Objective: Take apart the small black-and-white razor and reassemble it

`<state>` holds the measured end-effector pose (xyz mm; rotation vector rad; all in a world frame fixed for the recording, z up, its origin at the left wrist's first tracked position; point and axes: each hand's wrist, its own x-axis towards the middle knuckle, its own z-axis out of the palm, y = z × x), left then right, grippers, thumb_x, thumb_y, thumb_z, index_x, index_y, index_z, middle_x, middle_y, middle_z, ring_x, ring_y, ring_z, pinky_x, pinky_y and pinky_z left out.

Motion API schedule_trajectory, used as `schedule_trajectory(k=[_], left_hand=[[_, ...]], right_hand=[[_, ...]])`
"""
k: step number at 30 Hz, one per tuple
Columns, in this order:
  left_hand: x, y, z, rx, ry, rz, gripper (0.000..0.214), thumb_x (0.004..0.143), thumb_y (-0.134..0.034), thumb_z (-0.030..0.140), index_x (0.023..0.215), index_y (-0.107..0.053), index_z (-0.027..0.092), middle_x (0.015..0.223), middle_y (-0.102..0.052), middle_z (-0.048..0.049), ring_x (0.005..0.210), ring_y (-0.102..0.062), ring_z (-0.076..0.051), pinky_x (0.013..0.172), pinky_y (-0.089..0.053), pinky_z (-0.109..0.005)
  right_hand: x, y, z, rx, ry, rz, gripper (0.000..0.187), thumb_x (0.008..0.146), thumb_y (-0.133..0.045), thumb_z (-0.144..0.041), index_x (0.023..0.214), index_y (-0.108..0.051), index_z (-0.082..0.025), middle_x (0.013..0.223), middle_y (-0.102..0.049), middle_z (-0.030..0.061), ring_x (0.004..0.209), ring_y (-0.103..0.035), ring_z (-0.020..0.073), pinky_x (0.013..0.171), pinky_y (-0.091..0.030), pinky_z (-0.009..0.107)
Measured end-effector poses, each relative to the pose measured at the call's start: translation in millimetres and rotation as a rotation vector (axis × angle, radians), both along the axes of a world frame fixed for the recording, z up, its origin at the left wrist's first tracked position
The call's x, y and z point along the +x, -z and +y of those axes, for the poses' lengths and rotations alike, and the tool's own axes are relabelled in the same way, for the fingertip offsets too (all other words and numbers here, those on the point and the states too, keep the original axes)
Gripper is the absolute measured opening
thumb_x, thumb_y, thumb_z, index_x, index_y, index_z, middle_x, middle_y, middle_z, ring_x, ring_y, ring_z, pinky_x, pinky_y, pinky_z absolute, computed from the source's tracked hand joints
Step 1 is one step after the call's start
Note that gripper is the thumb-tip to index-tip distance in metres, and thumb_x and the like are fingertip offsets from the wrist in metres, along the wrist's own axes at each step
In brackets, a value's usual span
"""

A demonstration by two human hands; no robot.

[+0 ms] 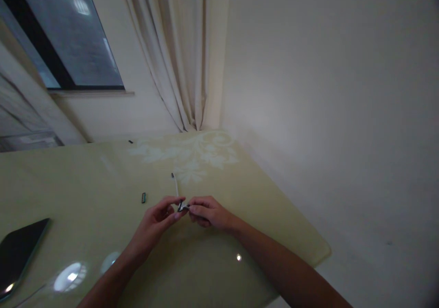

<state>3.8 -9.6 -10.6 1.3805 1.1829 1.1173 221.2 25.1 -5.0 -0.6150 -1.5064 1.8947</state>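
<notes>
Both hands meet over the middle of a glossy yellow-green table (85,180). My left hand (156,221) and my right hand (207,213) pinch a small dark and white object (183,206) between their fingertips, and I cannot make out what it is. A thin white stick with a dark tip (175,184) runs from the hands toward the far side of the table. Whether it joins the pinched object is unclear.
A small dark green piece (143,198) lies left of the hands. A black phone (18,253) rests at the table's left edge. A tiny dark bit (131,141) sits near the far edge. Behind are a window (68,38), a curtain (178,52) and a wall (325,93).
</notes>
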Motion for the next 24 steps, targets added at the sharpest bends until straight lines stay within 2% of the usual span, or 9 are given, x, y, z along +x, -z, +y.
schedule_trajectory(k=[3,6,9,15,18,22,24], left_hand=[[-0.4,-2.4,0.9,0.023,0.036,0.0,0.045,0.077,-0.081,0.048,0.115,-0.079,0.025,0.091,-0.067,-0.0032,0.077,-0.058,-0.017,0.07,-0.046,-0.027],[0.6,-6.8,0.5,0.064,0.068,0.048,0.043,0.076,-0.082,0.045,0.114,-0.08,0.025,0.085,-0.063,-0.0017,0.072,-0.054,-0.015,0.068,-0.045,-0.026],[2.8,-8.9,-1.3,0.098,0.069,0.066,0.041,0.076,-0.082,0.044,0.112,-0.081,0.025,0.088,-0.063,-0.0019,0.072,-0.054,-0.015,0.068,-0.045,-0.026],[8.9,-10.5,2.9,0.142,-0.022,0.003,0.039,0.08,-0.077,0.049,0.108,-0.081,0.023,0.106,-0.069,-0.0076,0.091,-0.06,-0.021,0.079,-0.049,-0.03],[14.1,-13.8,12.7,0.112,-0.031,-0.004,0.038,0.083,-0.074,0.053,0.104,-0.078,0.021,0.099,-0.068,-0.006,0.084,-0.057,-0.018,0.074,-0.047,-0.028],[21.6,-17.1,24.8,0.065,-0.006,-0.029,0.047,0.082,-0.075,0.053,0.117,-0.072,0.021,0.079,-0.06,-0.0001,0.073,-0.052,-0.015,0.068,-0.043,-0.025],[23.1,-18.6,27.9,0.065,-0.015,-0.054,0.052,0.081,-0.076,0.053,0.122,-0.069,0.022,0.081,-0.06,0.0002,0.07,-0.05,-0.013,0.066,-0.042,-0.025]], right_hand=[[2.7,-4.1,1.8,-0.004,-0.033,-0.039,0.043,0.092,-0.066,-0.057,0.092,-0.069,-0.014,0.064,-0.057,-0.0038,0.043,-0.04,0.005,0.042,-0.025,0.02],[4.5,-4.4,3.3,-0.032,-0.067,-0.072,0.042,0.09,-0.067,-0.056,0.084,-0.067,-0.015,0.059,-0.057,-0.0041,0.042,-0.044,0.0063,0.041,-0.028,0.02],[4.2,-4.8,3.4,-0.039,-0.068,-0.084,0.039,0.088,-0.068,-0.053,0.076,-0.065,-0.016,0.052,-0.051,-0.0061,0.04,-0.039,0.0062,0.04,-0.025,0.02],[4.2,-10.5,6.3,-0.062,-0.007,-0.022,0.043,0.086,-0.07,-0.058,0.078,-0.065,-0.016,0.05,-0.048,-0.0075,0.04,-0.034,0.0058,0.039,-0.02,0.021],[10.0,-11.9,13.2,-0.089,0.005,0.019,0.044,0.085,-0.071,-0.059,0.078,-0.066,-0.016,0.049,-0.045,-0.0085,0.039,-0.03,0.0053,0.038,-0.018,0.02],[17.4,-11.4,21.8,-0.062,0.046,0.065,0.045,0.084,-0.071,-0.059,0.078,-0.067,-0.015,0.048,-0.045,-0.0082,0.039,-0.029,0.0053,0.038,-0.016,0.021],[18.8,-12.1,23.6,-0.053,0.06,0.089,0.045,0.084,-0.071,-0.059,0.079,-0.067,-0.015,0.048,-0.044,-0.0083,0.039,-0.028,0.0053,0.038,-0.016,0.021]])
